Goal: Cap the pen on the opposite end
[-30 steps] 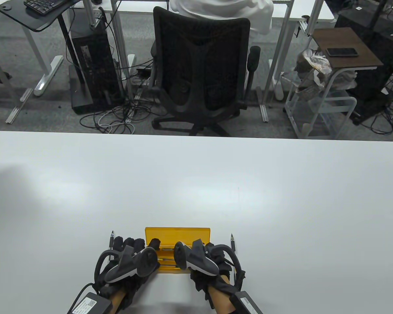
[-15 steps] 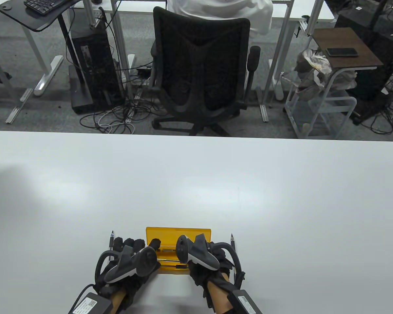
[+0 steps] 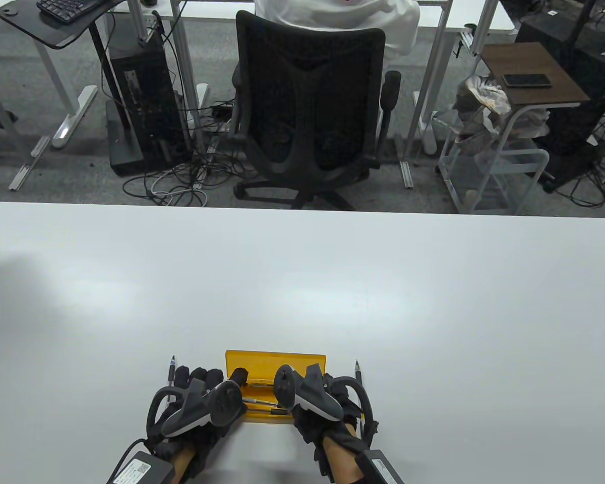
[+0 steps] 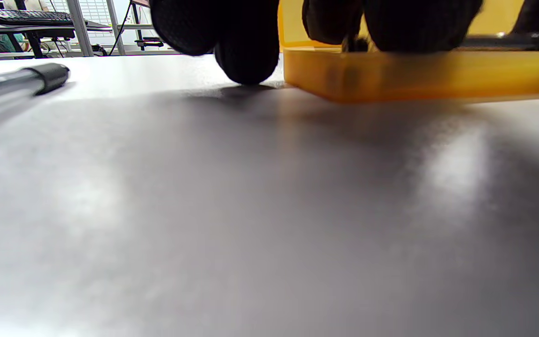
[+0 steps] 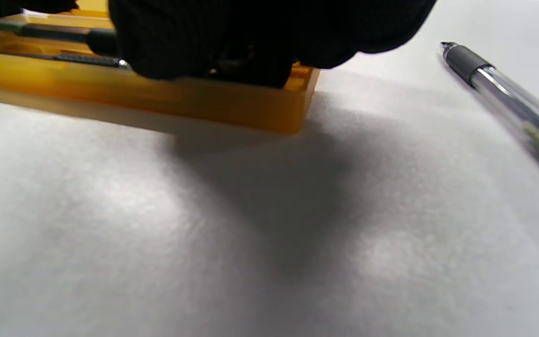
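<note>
An open yellow pen case (image 3: 276, 362) lies at the table's near edge with its lid standing at the back and dark pens (image 3: 257, 402) inside. My left hand (image 3: 206, 378) rests at the case's left end, one fingertip (image 4: 248, 61) on the table and other fingers on the case (image 4: 414, 75). My right hand (image 3: 327, 388) covers the case's right end, its fingers (image 5: 213, 42) curled down into the case (image 5: 157, 100) over the pens (image 5: 54, 32). Whether it grips one is hidden.
Two loose pens lie on the white table (image 3: 302, 282): one left of my left hand (image 3: 172, 370), also in the left wrist view (image 4: 21, 82), and one right of my right hand (image 3: 357, 372), also in the right wrist view (image 5: 498, 89). A black office chair (image 3: 310, 106) stands beyond the far edge.
My right hand has drifted slightly right and nearer over the case's right end. The case has shifted a touch to the right. My left hand has stayed put.
</note>
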The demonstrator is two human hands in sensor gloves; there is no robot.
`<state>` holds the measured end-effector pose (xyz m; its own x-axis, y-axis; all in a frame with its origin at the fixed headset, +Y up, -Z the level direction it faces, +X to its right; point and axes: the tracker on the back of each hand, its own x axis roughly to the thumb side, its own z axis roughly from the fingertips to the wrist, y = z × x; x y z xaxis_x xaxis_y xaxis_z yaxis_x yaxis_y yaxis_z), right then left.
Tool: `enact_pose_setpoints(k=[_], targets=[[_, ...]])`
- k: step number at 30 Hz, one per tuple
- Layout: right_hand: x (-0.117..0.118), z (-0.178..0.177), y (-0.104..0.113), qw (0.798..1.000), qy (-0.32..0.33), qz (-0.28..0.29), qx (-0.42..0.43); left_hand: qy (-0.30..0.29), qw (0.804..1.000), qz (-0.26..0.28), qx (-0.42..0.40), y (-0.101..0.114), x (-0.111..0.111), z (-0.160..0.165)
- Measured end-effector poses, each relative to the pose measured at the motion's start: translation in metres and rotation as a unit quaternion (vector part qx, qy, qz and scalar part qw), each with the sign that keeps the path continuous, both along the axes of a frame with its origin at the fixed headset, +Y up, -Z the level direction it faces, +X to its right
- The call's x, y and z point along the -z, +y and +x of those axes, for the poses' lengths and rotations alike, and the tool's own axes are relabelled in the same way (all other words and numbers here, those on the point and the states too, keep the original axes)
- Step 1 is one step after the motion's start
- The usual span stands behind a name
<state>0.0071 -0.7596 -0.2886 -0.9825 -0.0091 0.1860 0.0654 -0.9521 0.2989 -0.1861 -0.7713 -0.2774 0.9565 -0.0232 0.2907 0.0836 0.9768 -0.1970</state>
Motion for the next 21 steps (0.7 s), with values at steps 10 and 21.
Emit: enact_pose_setpoints(k=[10,21], targets=[[-0.008,0.022,0.038,0.995,-0.036,0.092,0.006,-0.002,1.0,0.002,-0.005,-0.001,0.0,-0.001],[-0.024,0.042,0.069,0.954,-0.058,0.139,0.258,0.027,0.967,0.099,-0.232,0.049,-0.016,-0.019]])
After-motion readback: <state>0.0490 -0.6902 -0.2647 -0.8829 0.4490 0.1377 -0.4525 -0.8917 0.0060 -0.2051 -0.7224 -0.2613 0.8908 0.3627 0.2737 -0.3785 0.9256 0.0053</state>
